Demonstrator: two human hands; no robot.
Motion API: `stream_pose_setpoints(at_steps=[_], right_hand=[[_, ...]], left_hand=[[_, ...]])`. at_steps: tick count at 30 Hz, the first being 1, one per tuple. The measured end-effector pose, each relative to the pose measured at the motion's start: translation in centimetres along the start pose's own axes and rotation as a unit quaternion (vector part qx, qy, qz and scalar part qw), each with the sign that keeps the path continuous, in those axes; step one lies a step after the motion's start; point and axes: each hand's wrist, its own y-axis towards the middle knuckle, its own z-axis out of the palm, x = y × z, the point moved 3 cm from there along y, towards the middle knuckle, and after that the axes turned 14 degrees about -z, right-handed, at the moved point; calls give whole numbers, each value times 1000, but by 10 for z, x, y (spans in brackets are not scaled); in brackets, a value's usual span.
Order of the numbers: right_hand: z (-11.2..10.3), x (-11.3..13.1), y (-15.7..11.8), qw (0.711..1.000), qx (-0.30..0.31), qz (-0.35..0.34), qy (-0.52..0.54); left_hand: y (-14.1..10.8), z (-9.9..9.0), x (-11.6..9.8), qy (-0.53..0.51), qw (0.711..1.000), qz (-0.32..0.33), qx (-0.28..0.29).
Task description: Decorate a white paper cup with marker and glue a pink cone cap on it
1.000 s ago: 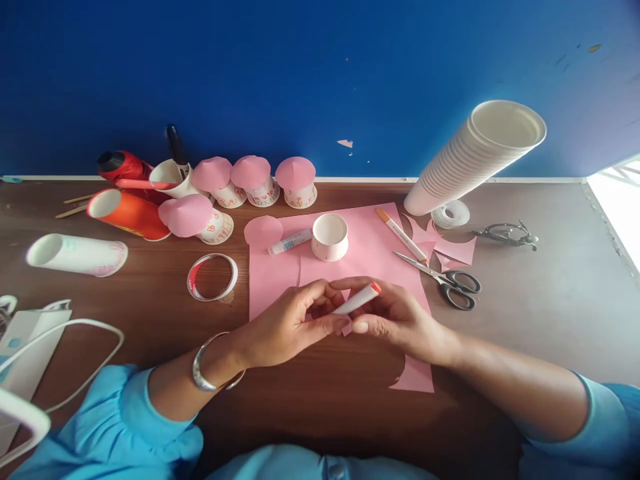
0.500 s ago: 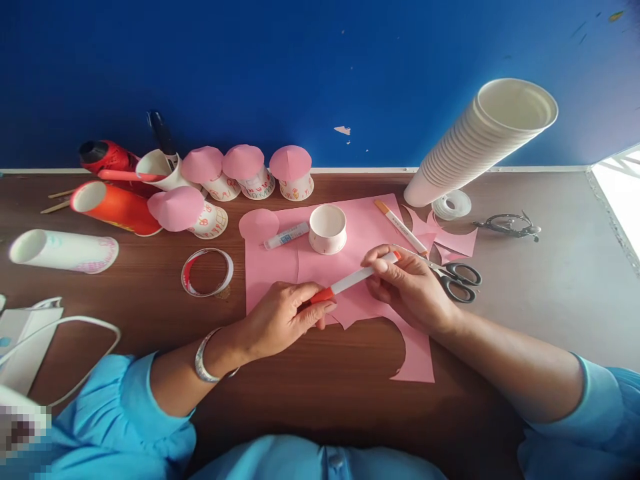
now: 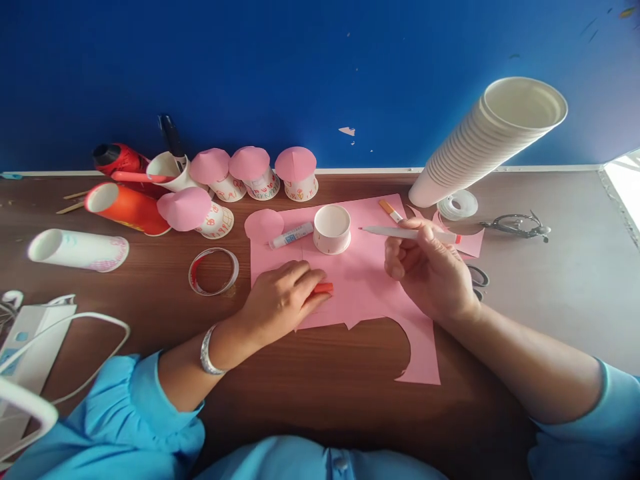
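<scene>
My right hand (image 3: 433,267) holds an uncapped white marker (image 3: 400,233) with a red end, its tip pointing left near a small white cup (image 3: 332,230). Between the fingers of my left hand (image 3: 280,297) is a red cap (image 3: 323,288), over the pink paper (image 3: 370,267). The cup stands on that paper, with a glue tube (image 3: 291,236) lying just left of it. An orange-and-white marker (image 3: 391,210) lies partly hidden behind my right hand.
Several decorated cups with pink cone tops (image 3: 296,165) stand at the back. A tall stack of white cups (image 3: 485,143) leans at the right, near scissors (image 3: 479,276). A tape ring (image 3: 213,272) lies at left.
The red cap has come off the marker and is in my left hand. My right hand has moved right with the marker, whose tip now points left. The view has shifted slightly.
</scene>
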Motion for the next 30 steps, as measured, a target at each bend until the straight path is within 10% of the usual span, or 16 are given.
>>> stream_pose_setpoints(at_steps=[8,19,30], right_hand=[[-10,-1,1,986,-50,-97,-122],[-1,-6,-8,926,105,-190,-310],[15,-7,-25,960,151,-111,-207]], left_hand=[[15,-19,18,-42,992,-99,-59],[74,-16,15,-185,971,-154,-10],[60,-5,-5,-539,792,-261,120]])
